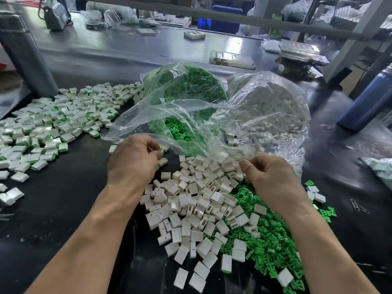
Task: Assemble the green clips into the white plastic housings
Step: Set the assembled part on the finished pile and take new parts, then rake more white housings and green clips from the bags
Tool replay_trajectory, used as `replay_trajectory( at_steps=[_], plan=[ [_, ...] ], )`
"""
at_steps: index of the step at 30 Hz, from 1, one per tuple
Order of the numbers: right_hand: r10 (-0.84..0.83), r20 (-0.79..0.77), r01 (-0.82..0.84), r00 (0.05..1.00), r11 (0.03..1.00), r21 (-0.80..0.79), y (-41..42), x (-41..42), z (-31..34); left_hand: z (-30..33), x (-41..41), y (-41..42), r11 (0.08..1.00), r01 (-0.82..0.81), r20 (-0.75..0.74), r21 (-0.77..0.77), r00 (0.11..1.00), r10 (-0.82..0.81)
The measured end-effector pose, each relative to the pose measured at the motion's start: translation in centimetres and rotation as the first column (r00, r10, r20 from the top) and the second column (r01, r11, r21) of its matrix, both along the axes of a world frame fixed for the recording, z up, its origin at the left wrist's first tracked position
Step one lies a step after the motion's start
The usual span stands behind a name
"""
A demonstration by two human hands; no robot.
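Note:
A heap of loose white housings lies on the black table between my forearms. Loose green clips are spread to its right, partly under it. My left hand is curled at the heap's far left edge, its fingertips closed on a white housing that shows a green edge. My right hand hovers over the heap's far right side with fingers curled inward; whether anything is inside it is hidden. Finished white pieces with green inserts cover the table at the left.
Two open clear plastic bags lie behind the hands: one with green clips, one with white housings. A grey post stands at the back left, a blue cylinder at the right. Paper clips lie right.

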State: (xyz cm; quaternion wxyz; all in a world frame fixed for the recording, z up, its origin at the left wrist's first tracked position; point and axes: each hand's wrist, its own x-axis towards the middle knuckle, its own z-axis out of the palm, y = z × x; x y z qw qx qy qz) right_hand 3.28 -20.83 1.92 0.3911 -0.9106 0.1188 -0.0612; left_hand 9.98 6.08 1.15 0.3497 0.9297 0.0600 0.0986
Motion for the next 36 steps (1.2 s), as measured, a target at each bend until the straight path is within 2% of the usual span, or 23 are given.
replay_trajectory(
  at_steps=[6, 18, 20, 22, 26, 31, 36],
  plan=[
    [-0.079, -0.121, 0.063, 0.989, 0.989, -0.136, -1.3, 0.2, 0.3, -0.1, 0.5, 0.8, 0.989, -0.110, 0.032, 0.098, 0.994, 0.107],
    [-0.101, -0.174, 0.067, 0.980, 0.979, -0.190, -2.7, -0.1, 0.8, -0.2, 0.7, 0.6, 0.978, -0.121, 0.060, 0.168, 0.992, 0.112],
    [-0.110, -0.172, 0.075, 0.979, 0.977, -0.201, -2.7, -0.1, 1.0, -0.1, 0.4, 0.2, 0.983, -0.091, 0.073, 0.162, 0.994, 0.080],
    [-0.121, -0.178, 0.079, 0.977, 0.971, -0.225, -2.8, -0.1, 1.1, 0.1, 0.0, -0.3, 0.995, -0.028, 0.077, 0.091, 0.997, 0.021],
    [-0.138, -0.214, 0.071, 0.967, 0.952, -0.297, -2.6, -0.3, 1.6, 0.0, -1.1, -1.8, 0.980, 0.193, 0.067, -0.035, 0.979, -0.191],
    [-0.061, -0.272, -0.024, 0.960, 0.954, -0.298, -2.0, -0.8, 1.8, -0.8, -1.4, -3.4, 0.923, 0.380, -0.083, 0.054, 0.923, -0.375],
    [-0.042, -0.259, -0.039, 0.965, 0.954, -0.297, -1.7, -0.6, 1.3, -0.7, -1.5, -4.1, 0.907, 0.420, -0.165, 0.029, 0.897, -0.411]
  ],
)
